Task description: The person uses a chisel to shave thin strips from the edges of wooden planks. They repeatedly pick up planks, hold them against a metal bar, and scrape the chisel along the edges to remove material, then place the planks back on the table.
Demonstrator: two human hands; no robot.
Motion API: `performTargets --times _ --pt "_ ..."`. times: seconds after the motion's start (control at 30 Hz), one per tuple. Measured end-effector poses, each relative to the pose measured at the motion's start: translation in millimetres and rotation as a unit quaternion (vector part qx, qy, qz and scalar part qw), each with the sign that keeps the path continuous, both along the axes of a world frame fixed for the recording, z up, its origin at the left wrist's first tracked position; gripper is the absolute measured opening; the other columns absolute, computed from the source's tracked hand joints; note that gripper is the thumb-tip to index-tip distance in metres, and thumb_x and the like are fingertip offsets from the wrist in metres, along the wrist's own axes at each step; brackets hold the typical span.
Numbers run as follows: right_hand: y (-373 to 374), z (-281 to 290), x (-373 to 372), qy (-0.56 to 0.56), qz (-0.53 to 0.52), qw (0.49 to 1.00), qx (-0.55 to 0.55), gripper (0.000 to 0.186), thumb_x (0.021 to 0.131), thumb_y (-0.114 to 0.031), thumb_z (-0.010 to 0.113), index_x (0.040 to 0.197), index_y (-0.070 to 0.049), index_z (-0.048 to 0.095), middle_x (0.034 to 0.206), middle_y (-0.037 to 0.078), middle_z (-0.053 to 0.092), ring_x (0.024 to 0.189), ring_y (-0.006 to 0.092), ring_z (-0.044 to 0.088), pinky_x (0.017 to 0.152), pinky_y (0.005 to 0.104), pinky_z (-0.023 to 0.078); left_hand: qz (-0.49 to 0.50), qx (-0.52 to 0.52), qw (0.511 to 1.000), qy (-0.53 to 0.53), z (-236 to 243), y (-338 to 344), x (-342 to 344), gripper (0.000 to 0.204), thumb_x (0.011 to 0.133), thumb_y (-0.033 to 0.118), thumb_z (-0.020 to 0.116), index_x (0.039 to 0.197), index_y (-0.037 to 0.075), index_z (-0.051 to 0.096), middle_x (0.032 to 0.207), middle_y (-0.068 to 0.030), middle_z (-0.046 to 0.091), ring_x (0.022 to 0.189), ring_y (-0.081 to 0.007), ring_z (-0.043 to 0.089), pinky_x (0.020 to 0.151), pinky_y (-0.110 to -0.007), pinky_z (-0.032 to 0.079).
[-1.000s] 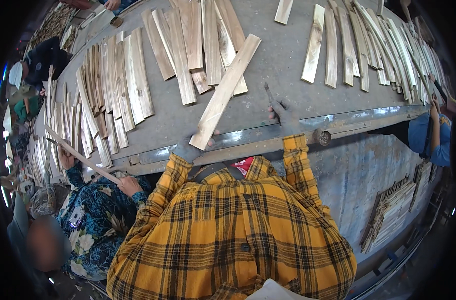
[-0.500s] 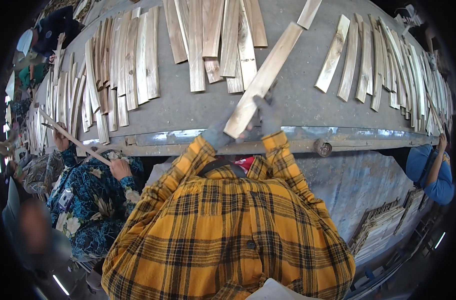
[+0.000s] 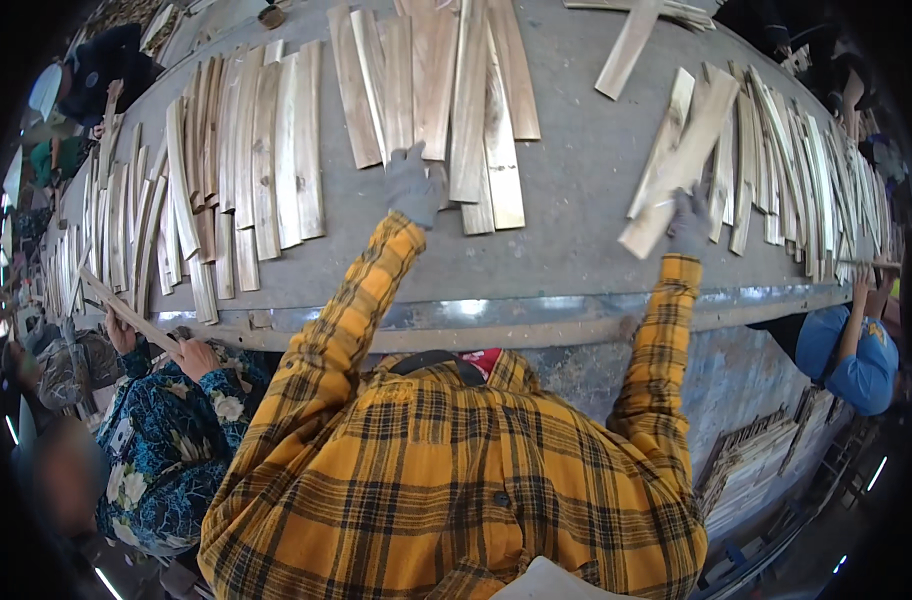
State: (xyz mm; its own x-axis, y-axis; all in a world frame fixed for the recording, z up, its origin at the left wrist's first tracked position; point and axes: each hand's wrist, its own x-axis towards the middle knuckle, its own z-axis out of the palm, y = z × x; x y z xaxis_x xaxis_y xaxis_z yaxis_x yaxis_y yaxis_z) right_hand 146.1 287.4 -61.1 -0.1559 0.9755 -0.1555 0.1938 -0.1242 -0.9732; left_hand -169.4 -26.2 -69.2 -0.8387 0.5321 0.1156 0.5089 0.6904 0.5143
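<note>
My gloved right hand grips the lower part of a wooden plank along its right edge. That plank slants up and to the right, over the near left planks of the right-hand row. My gloved left hand reaches to the near ends of the middle group of planks. Its fingers lie stretched forward over a plank end, and the glove hides part of that end.
A row of planks covers the table's left side. A single plank lies at the far right of centre. The metal table edge runs before me. A person in a blue floral shirt holds a strip at left; another in blue works at right.
My hands have moved apart. The right carried the plank rightward to the right-hand row; the left released it and moved forward to the middle planks.
</note>
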Motion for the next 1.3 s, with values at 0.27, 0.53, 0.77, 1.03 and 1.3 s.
performTargets --times 0.27,0.53,0.77,1.03,1.3 --pt "-94.3 17.4 -121.9 -0.256 0.209 0.926 0.184 0.048 0.089 -0.028 0.061 0.129 -0.003 0.053 0.120 0.016 0.061 0.107 0.0267 0.059 0.090 0.0381 0.048 -0.016 -0.227 0.972 -0.060 34.6 66.9 -39.2 0.070 0.077 0.037 0.072 0.132 0.005 0.043 0.116 -0.0217 0.051 0.108 -0.0374 0.055 0.091 -0.043 0.049" --pt "-197.7 19.1 -239.4 -0.449 0.293 0.842 0.056 0.117 0.071 -0.046 0.077 0.151 -0.016 -0.002 0.127 0.023 0.043 0.090 0.0346 0.066 0.071 0.0433 0.055 -0.061 0.161 0.823 -0.541 22.1 -44.0 -24.1 0.078 0.077 0.011 0.064 0.147 0.007 0.030 0.098 -0.0101 0.058 0.089 -0.0170 0.060 0.075 -0.029 0.051" --pt "-167.8 27.5 -184.9 -0.110 0.295 0.940 -0.130 0.072 0.076 -0.021 0.076 0.137 -0.002 0.043 0.117 0.016 0.060 0.101 0.0210 0.062 0.084 0.0311 0.051 -0.036 0.283 0.673 -0.683 31.0 -78.5 36.6 0.078 0.077 0.008 0.057 0.149 0.007 0.028 0.121 -0.0067 0.056 0.098 -0.0154 0.057 0.087 -0.031 0.050" --pt "-246.2 3.2 -112.5 0.178 0.296 0.877 -0.335 0.061 0.085 -0.004 0.064 0.141 0.001 0.042 0.115 0.008 0.062 0.092 0.0108 0.059 0.079 0.0227 0.049 0.003 0.363 0.592 -0.719 17.7 -92.8 107.2 0.081 0.072 0.006 0.054 0.148 0.009 0.028 0.138 -0.0112 0.046 0.125 -0.0240 0.048 0.108 -0.039 0.038" --pt "-234.7 -3.8 -81.4 0.179 0.262 0.862 -0.396 0.045 0.089 -0.005 0.058 0.134 0.002 0.050 0.091 0.001 0.067 0.042 0.0008 0.036 0.036 0.0161 0.025 0.066 0.349 0.529 -0.771 -29.9 -117.0 127.0 0.057 0.091 0.032 0.060 0.135 0.001 0.041 0.134 -0.0140 0.054 0.122 -0.0225 0.050 0.108 -0.037 0.035"
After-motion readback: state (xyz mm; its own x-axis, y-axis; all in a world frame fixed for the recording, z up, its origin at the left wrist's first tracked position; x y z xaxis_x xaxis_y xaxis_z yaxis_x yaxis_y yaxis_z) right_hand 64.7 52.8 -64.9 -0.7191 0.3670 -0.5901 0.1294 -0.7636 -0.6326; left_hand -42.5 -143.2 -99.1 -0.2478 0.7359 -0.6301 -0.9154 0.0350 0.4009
